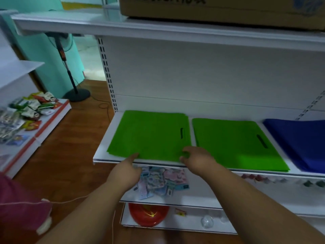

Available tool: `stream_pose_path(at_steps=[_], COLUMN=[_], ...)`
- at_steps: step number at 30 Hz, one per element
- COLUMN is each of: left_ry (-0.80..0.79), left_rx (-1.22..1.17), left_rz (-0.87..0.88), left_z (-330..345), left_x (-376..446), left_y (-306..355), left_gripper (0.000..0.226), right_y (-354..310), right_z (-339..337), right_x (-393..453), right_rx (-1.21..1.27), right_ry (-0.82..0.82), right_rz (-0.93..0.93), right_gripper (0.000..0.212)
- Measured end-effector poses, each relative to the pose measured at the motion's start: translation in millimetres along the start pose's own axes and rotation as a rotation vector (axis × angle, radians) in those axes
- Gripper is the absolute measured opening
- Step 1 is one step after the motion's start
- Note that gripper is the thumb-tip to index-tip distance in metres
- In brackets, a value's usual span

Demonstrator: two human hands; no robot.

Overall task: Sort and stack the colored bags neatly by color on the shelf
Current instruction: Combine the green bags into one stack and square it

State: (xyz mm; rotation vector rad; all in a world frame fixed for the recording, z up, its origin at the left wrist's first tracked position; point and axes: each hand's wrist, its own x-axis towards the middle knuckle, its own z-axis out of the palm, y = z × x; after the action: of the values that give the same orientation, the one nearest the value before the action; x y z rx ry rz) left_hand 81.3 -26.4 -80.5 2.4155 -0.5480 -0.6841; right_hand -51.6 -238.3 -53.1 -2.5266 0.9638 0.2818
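I am looking down at the left green stack (149, 134), which is lying flat at the left end of the white shelf (103, 152), its slit handle pointing toward the right. Just beside it, a narrow strip of bare shelf between them, the right green stack (235, 143) is lying flat as well, its near edge reaching the shelf's front lip. Further right, the blue stack (302, 143) is running out of the picture.

My left hand (125, 170) is reaching to the near edge of the left green stack, the fingers stretched out straight and the fingertips (134, 155) touching the front edge of the bags. My right hand (195, 156) is sitting at the near right corner of the same stack, its fingers curling onto the corner; I cannot tell whether they are pinching the bags or only pressing on them.

Above, a cardboard box (219, 7) is sitting on the upper shelf. Below the bag shelf, a scatter of small printed packets (161, 182) is lying on a lower level, and beneath that a red bowl (148, 214) is resting. Off to the left, a low display of snack packets (29, 110) is standing on the wooden floor (70, 147), with a fan stand (70, 76) behind it.
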Motion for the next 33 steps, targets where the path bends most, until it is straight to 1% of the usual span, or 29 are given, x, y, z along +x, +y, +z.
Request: stream_pose_path(at_steps=[3,5,7,8,11,13,15,17,19,22,27,33], left_ry=[0.069,0.16,0.238,0.268,0.323,0.332,0.358,0.379,0.383,0.386,0.287,0.181], left_rx=[-0.221,-0.399,-0.532,-0.559,-0.524,-0.442,-0.298,-0.119,0.048,0.14,0.178,0.423], left_rz=[0.007,-0.028,-0.065,-0.072,-0.047,0.006,0.087,0.194,0.309,0.414,0.402,0.284], left_z=[0,-2,-7,-8,-10,-8,-5,4,17,44,98,141], left_x=[0,1,1,2,2,1,2,3,4,4,1,0], left_y=[-16,-19,-18,-19,-18,-13,-4,8,25,62,129,181], left_gripper=[0.044,0.036,0.033,0.031,0.025,0.021,0.021,0.022,0.022,0.024,0.028,0.023], right_y=[-6,0,11,17,33,45,61,82,107,150,225,287], right_z=[13,19,20,18,15,15,14,10,3,-15,-54,-78], right_x=[-2,-6,-12,-15,-22,-25,-29,-34,-40,-48,-52,-37], right_rx=[-0.037,-0.049,0.004,0.017,0.015,0.036,0.058,0.095,0.113,0.107,0.057,-0.005], right_ry=[0.123,0.211,0.314,0.364,0.523,0.636,0.703,0.73,0.726,0.67,0.576,0.358], right_rz=[0.027,-0.046,-0.152,-0.198,-0.3,-0.32,-0.274,-0.162,-0.059,0.036,0.16,0.201], right_gripper=[0.018,0.017,0.025,0.029,0.031,0.032,0.032,0.032,0.032,0.03,0.031,0.031])
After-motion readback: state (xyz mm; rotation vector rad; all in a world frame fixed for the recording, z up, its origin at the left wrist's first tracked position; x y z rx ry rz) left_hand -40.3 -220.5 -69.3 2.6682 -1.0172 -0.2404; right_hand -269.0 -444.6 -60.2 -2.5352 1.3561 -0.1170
